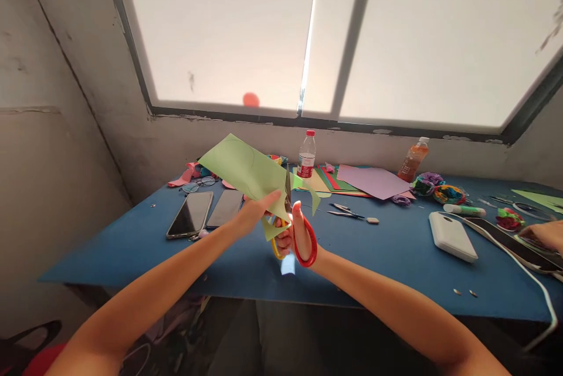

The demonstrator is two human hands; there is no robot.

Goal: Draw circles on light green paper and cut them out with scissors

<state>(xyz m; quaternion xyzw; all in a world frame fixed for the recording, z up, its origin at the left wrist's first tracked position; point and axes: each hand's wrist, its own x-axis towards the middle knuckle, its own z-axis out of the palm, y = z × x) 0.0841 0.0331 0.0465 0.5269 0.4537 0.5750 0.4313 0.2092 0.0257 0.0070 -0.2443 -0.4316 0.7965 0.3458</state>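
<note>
The green paper (246, 173) looks matt and smooth. The scissors (299, 229) have glossy red plastic handles and metal blades. Two phones (206, 212) show glossy glass; the blue table (387, 247) is matt.

Two phones (206, 212) are lying on the blue worktop (387, 258), left of the clear water bottle (307, 155); coloured paper sheets (367, 180), an orange bottle (413, 159) and a white power bank (453, 236) are lying right of that bottle.
</note>
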